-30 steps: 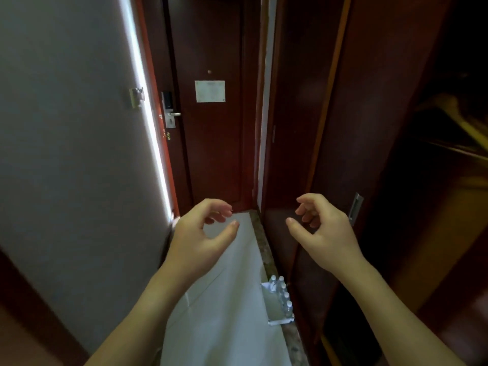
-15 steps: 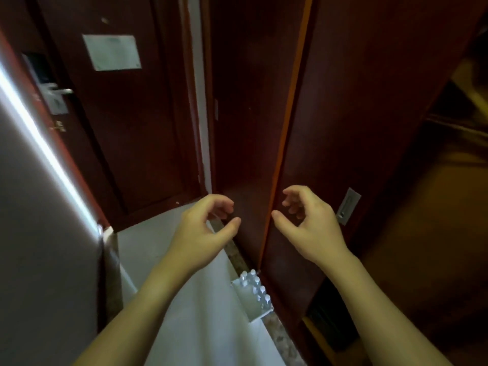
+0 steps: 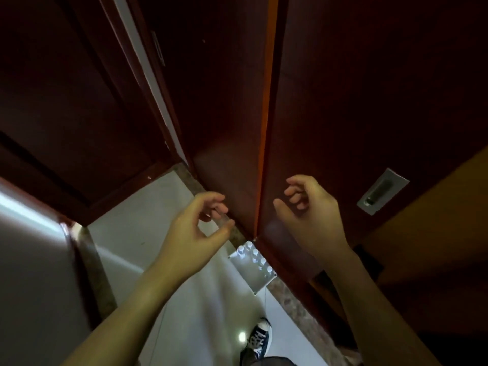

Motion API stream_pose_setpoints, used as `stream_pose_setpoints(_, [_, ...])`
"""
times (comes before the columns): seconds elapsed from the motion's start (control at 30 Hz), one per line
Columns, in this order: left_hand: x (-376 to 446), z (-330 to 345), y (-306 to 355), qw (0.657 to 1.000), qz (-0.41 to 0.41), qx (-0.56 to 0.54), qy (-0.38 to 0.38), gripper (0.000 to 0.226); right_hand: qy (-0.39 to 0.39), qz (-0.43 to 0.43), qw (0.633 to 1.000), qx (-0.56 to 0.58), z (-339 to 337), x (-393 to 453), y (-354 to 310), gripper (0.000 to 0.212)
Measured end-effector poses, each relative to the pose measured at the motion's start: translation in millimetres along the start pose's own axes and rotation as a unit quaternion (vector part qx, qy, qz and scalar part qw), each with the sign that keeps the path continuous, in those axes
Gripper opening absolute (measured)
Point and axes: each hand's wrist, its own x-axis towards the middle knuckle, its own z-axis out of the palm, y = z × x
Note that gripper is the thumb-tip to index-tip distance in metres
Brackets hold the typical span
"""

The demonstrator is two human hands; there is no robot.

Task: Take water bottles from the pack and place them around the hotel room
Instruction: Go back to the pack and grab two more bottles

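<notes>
So the pack of water bottles (image 3: 253, 265) is parked on the pale floor (image 3: 148, 233), tucked right against the foot of the dark wooden wardrobe door (image 3: 343, 101), with a handful of white caps (image 3: 248, 244) seen poking out the top. Nothing has been picked up yet. Both hands are held up well above the pack: the left hand (image 3: 194, 233) just left of it, the right hand (image 3: 313, 220) above and to its right. The fingers (image 3: 290, 191) on both are loosely curled and apart, with nothing held. A sneaker (image 3: 257, 339) is planted on the floor below the pack. Probably the reach-down step. It'd likely be done best with a squat, one bottle gripped at the neck and pulled straight up so the wrap isn't dragged along.
</notes>
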Motion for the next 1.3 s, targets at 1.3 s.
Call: stream_pose_setpoints(1.3, [8.4, 529.1, -775.4, 0.884, -0.080, 0.184, -0.423, 0.064, -0.031, 0.493, 0.870, -0.012, 464.0, -163.7, 783.8, 0.065])
